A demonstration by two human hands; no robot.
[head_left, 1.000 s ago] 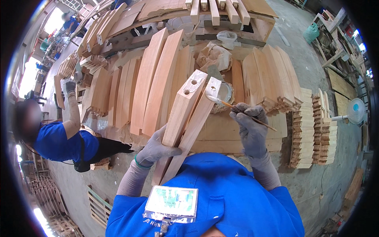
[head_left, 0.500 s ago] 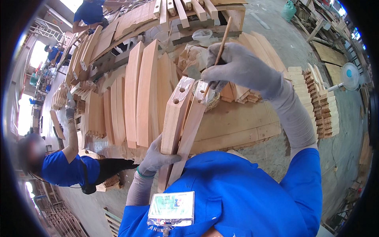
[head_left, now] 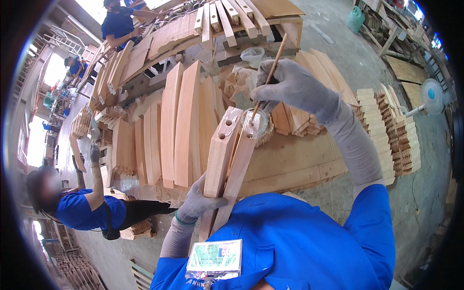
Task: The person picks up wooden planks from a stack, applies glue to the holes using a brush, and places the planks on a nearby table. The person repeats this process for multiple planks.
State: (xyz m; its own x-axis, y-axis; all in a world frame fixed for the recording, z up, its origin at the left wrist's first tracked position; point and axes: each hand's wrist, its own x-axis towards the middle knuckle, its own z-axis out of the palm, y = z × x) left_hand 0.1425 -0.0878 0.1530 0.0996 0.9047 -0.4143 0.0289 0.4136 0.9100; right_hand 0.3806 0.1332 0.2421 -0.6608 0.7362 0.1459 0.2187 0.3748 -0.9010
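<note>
My left hand (head_left: 200, 199), in a grey glove, is wrapped round the lower part of two wooden bars held side by side. The left bar (head_left: 220, 154) and the right bar (head_left: 240, 162) both have round holes in their upper ends, with whitish wet smears around them. My gloved right hand (head_left: 295, 87) pinches a thin wooden stick (head_left: 278, 55), its lower tip at a hole in the right bar's end. Behind that end, a round container (head_left: 263, 124) with whitish stuff round its rim is partly hidden.
Several long boards (head_left: 186, 121) lean in a row across the bench. Drilled bars (head_left: 232, 24) lie on a far table near a clear plastic tub (head_left: 253, 55). Stacked wood (head_left: 374, 125) and a fan (head_left: 431, 96) stand at right. A co-worker (head_left: 87, 205) handles wood at left.
The view has shifted, so bars and bench sit slightly lower and to the right. The stick's tip stays at the right bar's end. The co-worker at far left has moved a little.
</note>
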